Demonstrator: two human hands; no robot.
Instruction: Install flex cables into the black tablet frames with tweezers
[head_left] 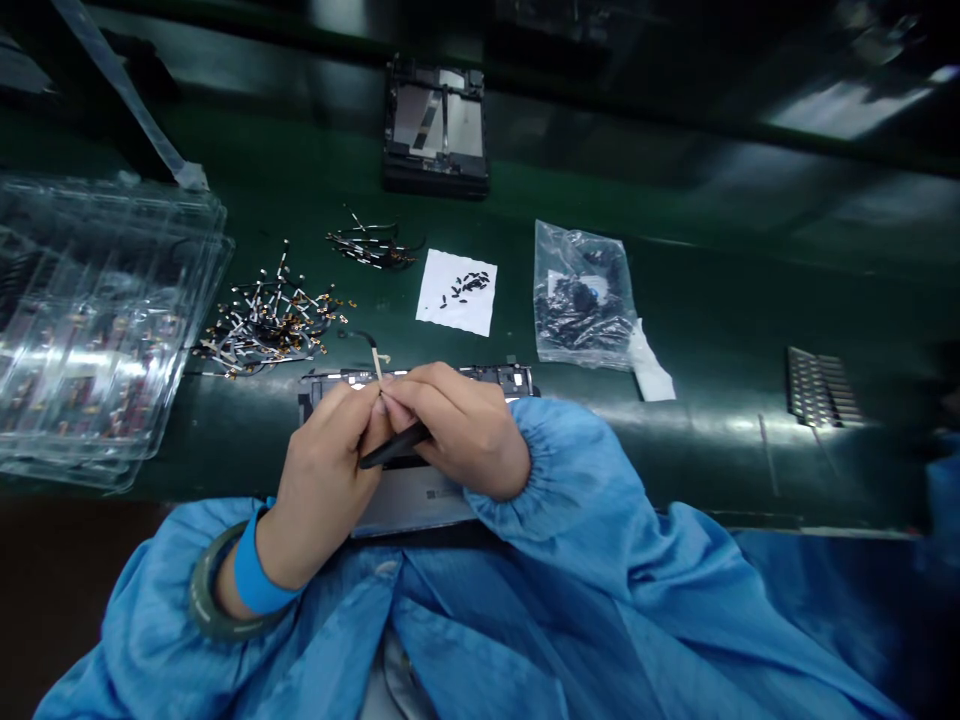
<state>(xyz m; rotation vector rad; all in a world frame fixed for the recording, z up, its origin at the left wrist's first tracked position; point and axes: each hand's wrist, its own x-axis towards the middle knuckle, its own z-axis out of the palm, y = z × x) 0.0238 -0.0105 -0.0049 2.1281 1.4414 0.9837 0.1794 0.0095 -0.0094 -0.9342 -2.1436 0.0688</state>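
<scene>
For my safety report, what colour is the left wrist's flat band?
The flat band is blue; head view shows it.

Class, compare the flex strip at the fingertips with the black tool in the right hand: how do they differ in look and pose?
Colour: the flex strip is pale with a black end; the black tool shows no pale part.
Thickness: the flex strip is narrow, the black tool thicker.
Pose: the flex strip points away from the person; the black tool's visible end slants back toward the left wrist.
Shared: both are slender.
</scene>
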